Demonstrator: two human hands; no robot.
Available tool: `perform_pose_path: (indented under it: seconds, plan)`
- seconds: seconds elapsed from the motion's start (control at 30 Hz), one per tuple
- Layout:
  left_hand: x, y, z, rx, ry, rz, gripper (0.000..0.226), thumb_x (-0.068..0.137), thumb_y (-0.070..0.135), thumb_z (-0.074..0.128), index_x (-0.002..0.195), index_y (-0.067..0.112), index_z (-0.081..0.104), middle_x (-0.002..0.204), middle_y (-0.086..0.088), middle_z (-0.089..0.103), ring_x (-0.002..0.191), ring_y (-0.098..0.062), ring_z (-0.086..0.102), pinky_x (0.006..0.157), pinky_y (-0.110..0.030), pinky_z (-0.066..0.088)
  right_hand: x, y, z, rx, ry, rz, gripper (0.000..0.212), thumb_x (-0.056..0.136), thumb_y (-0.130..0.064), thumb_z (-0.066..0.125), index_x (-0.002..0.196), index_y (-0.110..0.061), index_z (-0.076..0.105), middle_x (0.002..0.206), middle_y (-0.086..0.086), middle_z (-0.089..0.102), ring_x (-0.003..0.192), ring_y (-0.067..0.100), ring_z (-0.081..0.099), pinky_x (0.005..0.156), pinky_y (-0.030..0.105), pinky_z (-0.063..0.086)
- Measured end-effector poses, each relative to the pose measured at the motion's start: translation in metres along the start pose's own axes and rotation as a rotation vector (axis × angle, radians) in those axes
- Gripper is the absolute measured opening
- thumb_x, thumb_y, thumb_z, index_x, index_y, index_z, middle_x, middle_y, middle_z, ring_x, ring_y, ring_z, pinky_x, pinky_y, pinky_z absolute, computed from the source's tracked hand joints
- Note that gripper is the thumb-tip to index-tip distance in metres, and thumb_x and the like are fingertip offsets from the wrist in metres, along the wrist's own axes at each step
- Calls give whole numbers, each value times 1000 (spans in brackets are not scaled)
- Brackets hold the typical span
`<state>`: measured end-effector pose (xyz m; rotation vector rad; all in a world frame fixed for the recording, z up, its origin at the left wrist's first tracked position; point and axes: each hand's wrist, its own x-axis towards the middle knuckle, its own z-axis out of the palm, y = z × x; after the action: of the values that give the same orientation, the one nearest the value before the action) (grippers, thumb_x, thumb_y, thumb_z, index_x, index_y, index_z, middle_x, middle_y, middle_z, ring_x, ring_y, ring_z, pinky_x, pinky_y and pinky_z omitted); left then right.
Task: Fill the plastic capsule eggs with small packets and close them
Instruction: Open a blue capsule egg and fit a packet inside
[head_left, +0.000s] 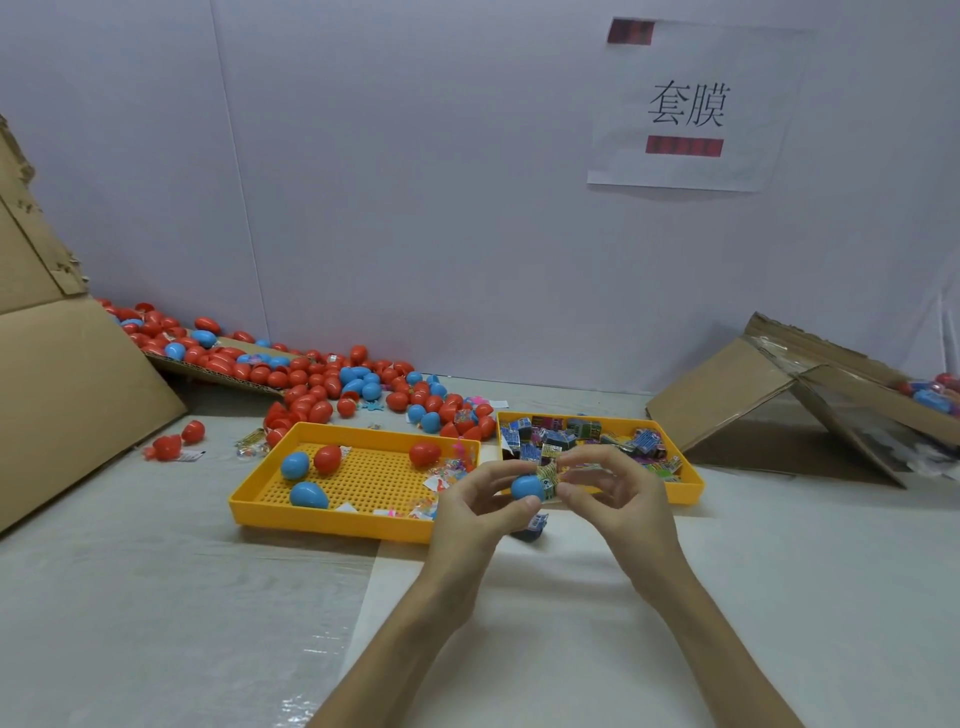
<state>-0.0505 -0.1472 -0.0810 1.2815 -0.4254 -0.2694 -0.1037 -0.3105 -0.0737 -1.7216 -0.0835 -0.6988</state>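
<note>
My left hand (480, 499) grips a blue capsule egg half (525, 487) above the table, just in front of the two yellow trays. My right hand (610, 491) pinches a small printed packet (548, 475) at the mouth of that blue half. The left yellow tray (332, 517) holds two blue eggs, two red eggs and some small clear packets. The right yellow tray (691, 480) is filled with several printed packets (566, 434). A dark packet (532, 526) lies on the table under my hands.
A big heap of red and blue eggs (322, 382) spills from a cardboard flap at the back left. A cardboard box (57, 395) stands far left; another tilted box (810, 395) with eggs stands at the right. A paper sign (685, 106) hangs on the white wall.
</note>
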Motion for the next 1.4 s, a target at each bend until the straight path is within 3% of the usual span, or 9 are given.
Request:
perform_pose_path:
  seconds: [0.1,0.23,0.4,0.6,0.83,0.97,1.1,1.23,1.4]
  plan:
    - [-1,0,-1,2,-8,20,30,85,4,75,100,29,79,104,3,76,99,-19,72,83,-30,59,-1,0,2,-117,-11,-86,26,81,1,78,85,-24,77,101,-6,68,101,18,68,73,36,60]
    - [-1,2,-1,-5,-5,51,30,86,3,75,99,29,79,102,5,77,96,-12,72,74,-20,56,-2,-2,5,-188,-11,-125,17,77,-17,82,84,-31,76,102,-10,67,94,11,68,68,30,59]
    - [-2,2,2,-9,3,87,24,90,11,73,104,29,79,106,6,77,100,-10,71,77,-21,56,-1,-2,6,-218,43,-159,37,80,-5,81,78,-41,73,97,-16,65,87,11,68,61,24,53]
    - [0,-1,1,71,77,150,33,88,9,76,114,30,72,103,17,76,102,-2,70,74,-17,56,-2,-4,8,-280,30,-179,30,81,-7,81,81,-36,72,98,-17,64,83,12,67,62,15,49]
    - [1,-3,-1,100,97,136,23,86,12,78,101,29,74,98,12,76,97,-8,72,76,-21,58,-3,-1,8,-145,-8,-53,18,87,-5,75,85,-23,74,89,-5,71,76,18,71,68,26,56]
    - [2,-2,1,125,89,130,25,87,11,77,100,31,75,99,13,76,93,-9,73,70,-21,58,-3,-2,6,-132,11,-42,20,87,-7,75,90,-26,74,86,-6,73,67,17,71,63,25,57]
    - [1,-2,1,157,77,136,25,88,10,76,103,29,75,98,18,75,90,-8,73,69,-19,57,-3,-1,7,-201,10,-71,21,86,-7,76,89,-28,76,90,-9,72,70,20,68,63,35,58]
    - [1,-2,0,175,64,156,26,88,8,75,104,28,76,100,17,75,92,-8,74,71,-19,58,-3,-2,6,-302,25,-141,25,84,-8,79,83,-33,74,93,-13,64,77,16,65,60,23,50]
    - [-1,-3,2,265,77,222,30,88,8,76,105,33,74,102,13,76,93,-5,73,75,-21,59,-4,-4,9,-353,49,-182,25,84,-8,78,83,-31,71,94,-14,60,78,15,63,58,27,51]
